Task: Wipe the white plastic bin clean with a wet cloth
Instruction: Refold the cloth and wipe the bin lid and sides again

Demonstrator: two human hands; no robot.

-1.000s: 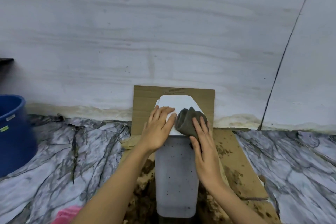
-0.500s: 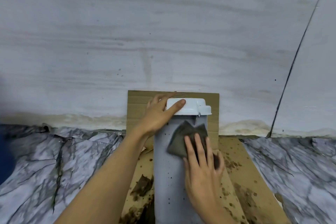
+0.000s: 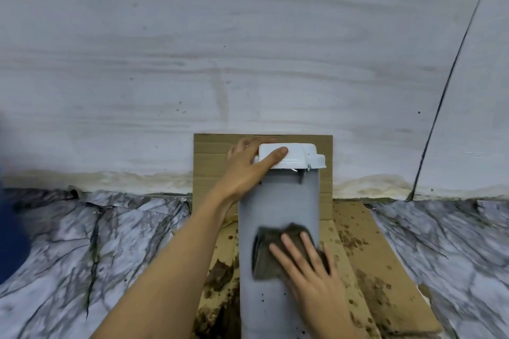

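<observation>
The tall white plastic bin [image 3: 278,201] stands on cardboard at the centre, its front wall speckled with small dark spots low down. Its white lid [image 3: 294,158] sits on top. My left hand [image 3: 248,170] holds the lid's left end, thumb laid across the front of the lid and fingers behind. My right hand [image 3: 308,270] presses a dark grey wet cloth [image 3: 272,250] flat against the bin's front wall with straight fingers, about halfway down the visible wall.
Brown cardboard [image 3: 380,270], stained with mud, lies under the bin and leans up the pale wall [image 3: 248,49] behind it. Marble-patterned sheeting [image 3: 82,242] covers the floor on both sides. A blurred blue bucket edge [image 3: 8,242] shows at far left.
My right hand has slid the cloth down the bin's front from near the lid to mid-wall. My left hand moved from the lid's top to its left end. The view shifted right.
</observation>
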